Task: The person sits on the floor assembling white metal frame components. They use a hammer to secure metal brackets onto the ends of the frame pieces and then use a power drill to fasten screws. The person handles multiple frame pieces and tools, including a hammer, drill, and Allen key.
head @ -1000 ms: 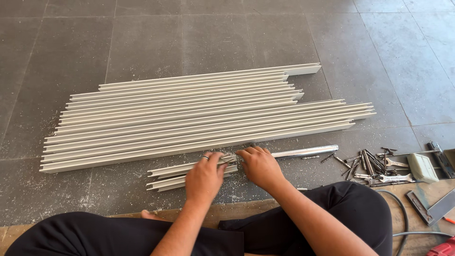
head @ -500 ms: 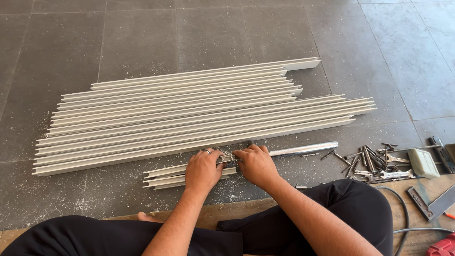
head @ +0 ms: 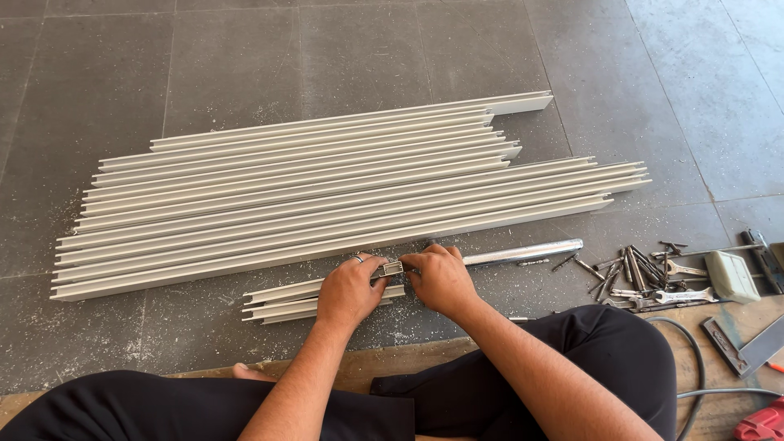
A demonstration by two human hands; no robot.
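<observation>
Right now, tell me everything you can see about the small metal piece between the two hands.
The small metal piece is a short, silvery, boxy section, apparently aluminium, with an open hollow end. It is pinched between the left hand and the right hand, just above a short stack of pale profiles on the grey floor. It sits in line with a longer shiny bar running rightwards; whether the two are joined is hidden by the fingers.

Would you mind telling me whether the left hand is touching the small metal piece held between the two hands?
Touching. The head view shows the left hand with fingertips closed on the small metal piece.
</observation>
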